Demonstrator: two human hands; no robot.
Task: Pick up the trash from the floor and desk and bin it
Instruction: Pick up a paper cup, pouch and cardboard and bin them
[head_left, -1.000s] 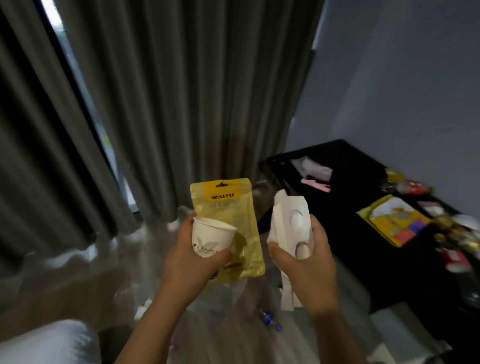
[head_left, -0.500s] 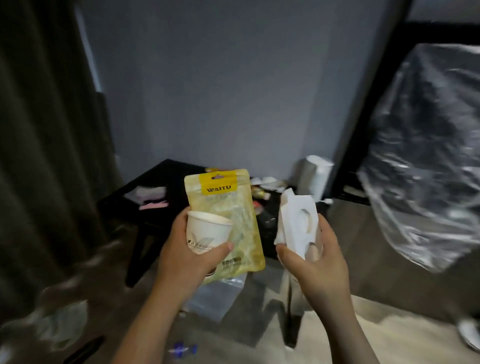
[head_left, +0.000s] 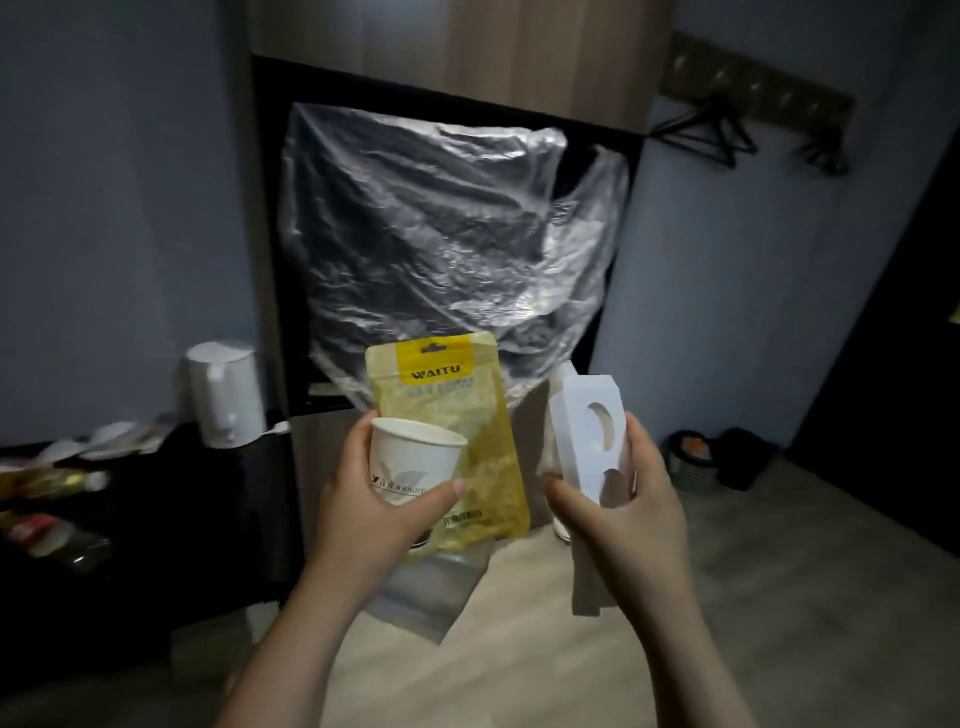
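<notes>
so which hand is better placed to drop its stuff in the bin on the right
Right, probably. The right hand holds only the white card and is on the same side as the bin. The left hand is farther off, juggling a cup and pouch.

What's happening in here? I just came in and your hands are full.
A person is gathering trash. The left hand holds a paper cup pressed against a yellow pouch, with a clear plastic bag hanging below. The right hand grips a white cardboard insert. Both are held up in front of a large clear plastic sheet draped over a dark opening. More litter lies on the black desk at left, beside a white kettle. Nothing has been binned yet.
</notes>
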